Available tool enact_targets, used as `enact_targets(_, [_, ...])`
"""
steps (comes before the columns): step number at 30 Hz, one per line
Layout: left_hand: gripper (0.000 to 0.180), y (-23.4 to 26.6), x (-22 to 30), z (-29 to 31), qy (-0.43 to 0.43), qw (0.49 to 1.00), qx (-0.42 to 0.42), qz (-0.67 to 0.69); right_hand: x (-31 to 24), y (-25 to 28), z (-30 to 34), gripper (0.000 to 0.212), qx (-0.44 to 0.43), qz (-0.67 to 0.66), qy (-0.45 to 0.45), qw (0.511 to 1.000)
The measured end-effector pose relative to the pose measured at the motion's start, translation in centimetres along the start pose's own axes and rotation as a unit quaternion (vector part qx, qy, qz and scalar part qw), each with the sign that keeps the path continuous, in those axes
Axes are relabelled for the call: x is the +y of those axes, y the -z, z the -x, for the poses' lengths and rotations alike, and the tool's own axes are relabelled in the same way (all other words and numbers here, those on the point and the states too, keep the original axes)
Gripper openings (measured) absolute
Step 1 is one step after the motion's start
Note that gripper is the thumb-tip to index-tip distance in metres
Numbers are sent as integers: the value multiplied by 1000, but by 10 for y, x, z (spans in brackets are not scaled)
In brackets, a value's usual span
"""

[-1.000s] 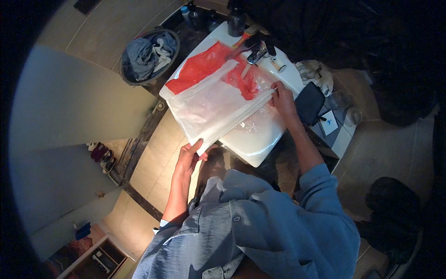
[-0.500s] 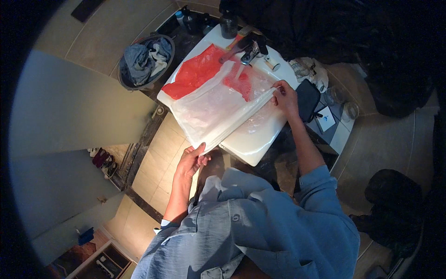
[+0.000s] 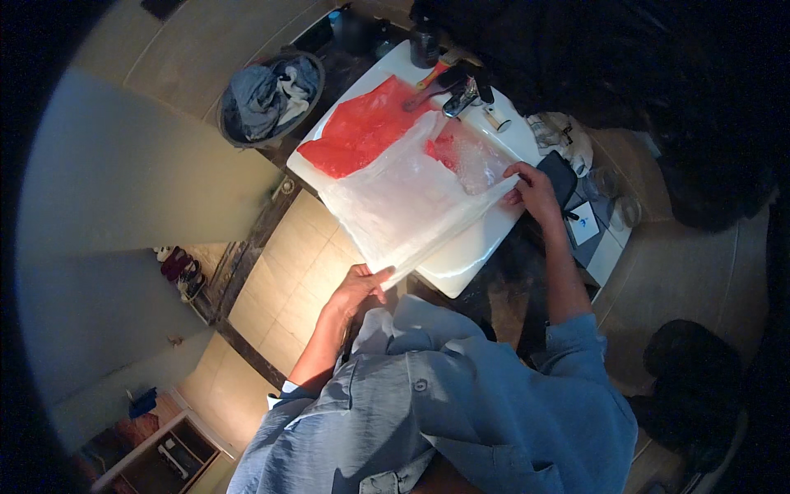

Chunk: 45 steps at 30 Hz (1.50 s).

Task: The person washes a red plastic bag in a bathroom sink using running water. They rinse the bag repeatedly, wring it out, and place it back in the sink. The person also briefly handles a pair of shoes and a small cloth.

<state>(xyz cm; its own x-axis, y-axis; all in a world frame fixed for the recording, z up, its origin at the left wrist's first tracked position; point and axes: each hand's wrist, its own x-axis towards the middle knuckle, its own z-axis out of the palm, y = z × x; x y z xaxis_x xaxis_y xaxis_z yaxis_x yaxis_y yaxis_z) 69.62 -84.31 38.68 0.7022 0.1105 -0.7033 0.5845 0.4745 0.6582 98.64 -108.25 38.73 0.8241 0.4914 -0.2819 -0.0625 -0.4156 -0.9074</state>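
Observation:
A thin, wet-looking cloth lies across a white washbasin (image 3: 451, 278); its white part (image 3: 395, 198) is nearest me and its red part (image 3: 362, 128) spreads over the far left. I cannot tell whether the two colours are one piece. My left hand (image 3: 358, 288) pinches the near left corner, just past the basin's front edge. At the right, my right hand (image 3: 535, 193) grips the other end of the same white edge, so it runs stretched between both hands. Foamy water (image 3: 485, 160) shows in the bowl, with a red bit of cloth in it, below the metal tap (image 3: 461, 99).
Behind the basin's left side stands a tub of clothes (image 3: 267, 99). A brush (image 3: 432, 76) and a dark bottle (image 3: 424, 48) sit by the tap. To the right are a dark pouch (image 3: 559, 177), crumpled pale cloth (image 3: 564, 140) and a white card (image 3: 583, 222).
Both hands have shifted a little to the right with the white edge still held. The folded band along that edge looks looser and flatter. The view has turned slightly.

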Motion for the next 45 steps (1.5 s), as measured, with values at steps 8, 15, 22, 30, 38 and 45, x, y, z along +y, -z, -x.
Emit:
enact_targets(8, [24,9,-19,-11,-20,994,-60,-84,-30,9,14,34,58,373,170,910])
enact_targets(15, [30,47,53,-45,-162,965,199,54,-6,-96,-11,51,34,335,402,852])
enact_targets(22, [21,72,33,-59,-280,910,304,35,-11,-99,27,67,-154,423,244,859])
enact_targets(30, [21,68,24,-53,-250,924,269,112,-36,-94,28,55,-140,510,180,829])
enact_targets(38, [19,70,39,-58,-221,942,217,129,-3,-160,-52,36,93,247,212,941])
enact_targets(45, [16,72,26,-51,-243,922,258,154,-16,-147,-28,25,14,305,54,951])
